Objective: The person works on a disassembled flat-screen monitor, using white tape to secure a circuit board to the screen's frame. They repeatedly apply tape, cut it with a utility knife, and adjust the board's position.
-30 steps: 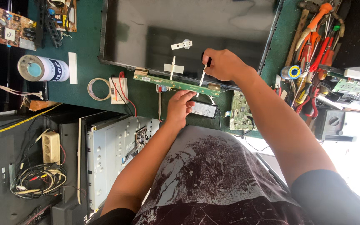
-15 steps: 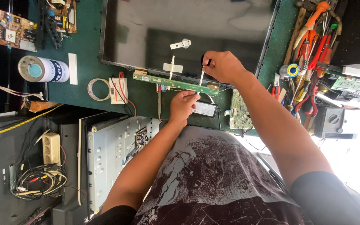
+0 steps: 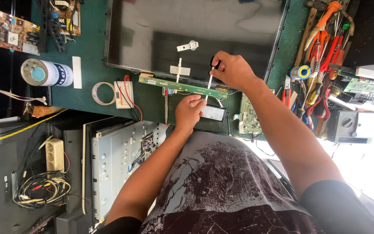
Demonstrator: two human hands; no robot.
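Note:
A long narrow green circuit strip (image 3: pixel 169 84) lies on the green bench along the near edge of a dark flat screen panel (image 3: pixel 195 34). My right hand (image 3: pixel 232 70) grips a thin white-shafted tool (image 3: pixel 210 82) upright, its tip down on the strip's right part. My left hand (image 3: pixel 190 112) is curled just below the strip, fingertips at the tool's tip, resting beside a small black box with a white label (image 3: pixel 213 113). White flat ribbon pieces (image 3: pixel 179 69) run from the strip up onto the panel.
A blue-and-white can (image 3: pixel 46 73), a tape ring (image 3: pixel 102 93) and a small white meter (image 3: pixel 123 94) lie at left. Circuit boards (image 3: pixel 7 28) sit top left, another (image 3: pixel 249 117) by my right forearm. Hand tools (image 3: pixel 325 47) crowd the right. A metal chassis (image 3: pixel 117 160) and cables (image 3: pixel 40 190) lie below.
My right hand has tilted the tool from a slant to nearly upright and shifted slightly left. My left hand stays put below the strip.

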